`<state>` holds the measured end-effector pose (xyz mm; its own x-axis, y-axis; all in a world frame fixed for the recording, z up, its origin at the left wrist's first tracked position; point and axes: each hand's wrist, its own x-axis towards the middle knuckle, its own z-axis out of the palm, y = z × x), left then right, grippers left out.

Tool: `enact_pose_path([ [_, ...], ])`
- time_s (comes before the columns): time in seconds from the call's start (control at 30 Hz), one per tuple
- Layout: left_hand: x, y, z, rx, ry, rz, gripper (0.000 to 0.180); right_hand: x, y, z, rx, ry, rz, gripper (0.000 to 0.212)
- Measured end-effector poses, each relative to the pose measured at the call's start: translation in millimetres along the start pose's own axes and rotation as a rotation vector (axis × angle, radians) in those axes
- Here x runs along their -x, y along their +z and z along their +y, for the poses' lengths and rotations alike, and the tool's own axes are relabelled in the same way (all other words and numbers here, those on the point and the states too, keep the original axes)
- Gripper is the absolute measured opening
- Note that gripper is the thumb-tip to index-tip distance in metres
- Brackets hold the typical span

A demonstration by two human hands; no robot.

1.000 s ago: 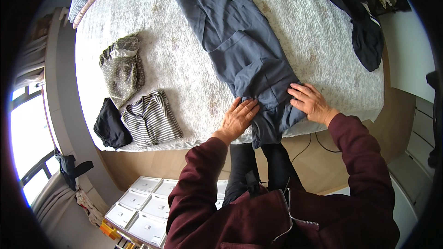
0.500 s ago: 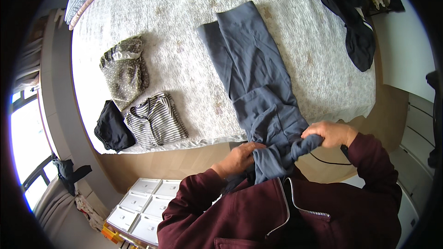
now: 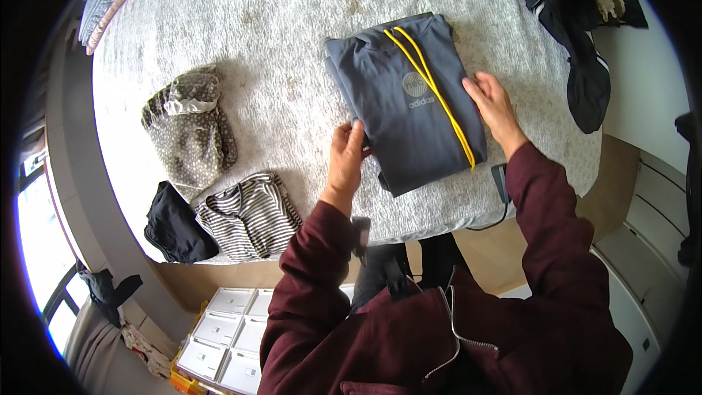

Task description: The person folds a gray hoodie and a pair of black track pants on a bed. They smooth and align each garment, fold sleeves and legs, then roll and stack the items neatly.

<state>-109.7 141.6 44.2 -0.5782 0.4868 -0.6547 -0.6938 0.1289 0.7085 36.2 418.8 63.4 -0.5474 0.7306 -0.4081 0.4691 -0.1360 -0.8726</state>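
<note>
While the folded grey hoodie (image 3: pixel 401 128) is lying upper-centre in frame on the bed (image 3: pixel 285 80), I am bracketing it: left hand (image 3: pixel 345 159) at its left edge, grip unclear, right hand (image 3: pixel 497 108) loosely spread at its right.

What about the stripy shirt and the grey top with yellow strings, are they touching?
Apart. The head view shows a gap between the striped shirt and the grey top, with pale bedspread visible in it.
</note>
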Motion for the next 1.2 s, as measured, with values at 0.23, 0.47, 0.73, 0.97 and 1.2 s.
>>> enact_pose_path([
  [0.23, 57, 30, -41, -0.254, 0.03, 0.02, 0.044, 68, 13, 30, 0.606, 0.003, 0.04, 0.049],
  [0.47, 44, 19, -58, -0.62, 0.09, 0.092, 0.037, 61, 14, 42, 0.612, -0.063, 0.055, 0.039],
  [0.73, 48, -28, -30, -0.226, 0.089, 0.254, 0.017, 84, 2, -4, 0.449, -0.27, 0.054, 0.018],
  [0.97, 57, -37, 1, -0.261, 0.169, 0.099, 0.013, 102, 36, -60, 0.765, -0.226, -0.391, 0.018],
  [1.2, 55, -43, 4, -0.175, 0.149, 0.021, 0.009, 94, 32, -114, -0.424, 0.028, -0.563, 0.009],
])
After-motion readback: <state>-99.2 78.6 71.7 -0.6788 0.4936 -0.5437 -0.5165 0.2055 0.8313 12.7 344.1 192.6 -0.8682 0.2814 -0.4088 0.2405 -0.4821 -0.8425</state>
